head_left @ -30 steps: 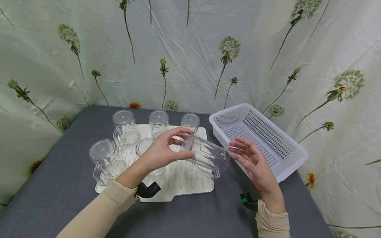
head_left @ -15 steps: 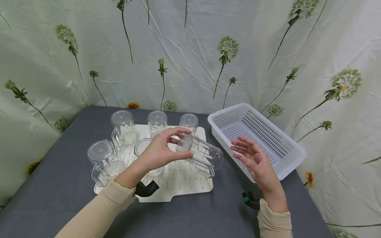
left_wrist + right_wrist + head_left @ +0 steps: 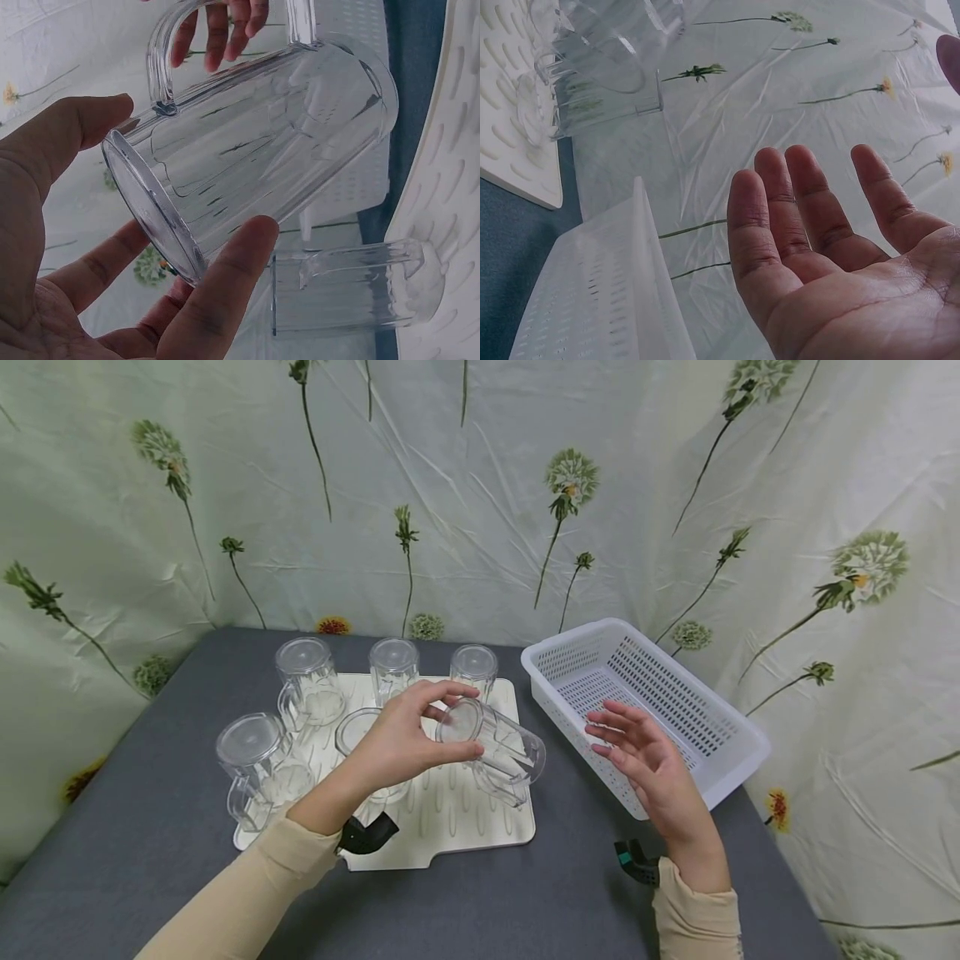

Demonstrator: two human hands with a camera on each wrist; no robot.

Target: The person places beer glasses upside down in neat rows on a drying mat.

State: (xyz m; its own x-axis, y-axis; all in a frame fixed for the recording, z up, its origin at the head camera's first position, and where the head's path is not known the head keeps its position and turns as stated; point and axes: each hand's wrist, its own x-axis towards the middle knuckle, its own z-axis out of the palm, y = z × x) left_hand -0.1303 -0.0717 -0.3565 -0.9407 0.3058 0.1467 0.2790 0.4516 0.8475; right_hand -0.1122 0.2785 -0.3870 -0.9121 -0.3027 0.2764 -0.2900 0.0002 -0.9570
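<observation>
My left hand grips a clear glass mug round its base, thumb and fingers on opposite sides. The mug is tilted above the white drying mat, its mouth toward the right and its handle underneath in the head view. In the left wrist view the fingers curl about the base of the mug. Apart from the mug, my right hand hovers near the basket's front side, its fingers relaxed and holding nothing. The right wrist view shows that hand's bare palm.
Several clear mugs stand upside down on the mat, among them a front-left mug and a back-right mug. A white perforated basket stands on the right of the grey table. A flowered curtain hangs behind.
The mug in my left hand has turned slightly, and its mouth has drawn away from my right hand. My right hand has shifted slightly right, away from the mug.
</observation>
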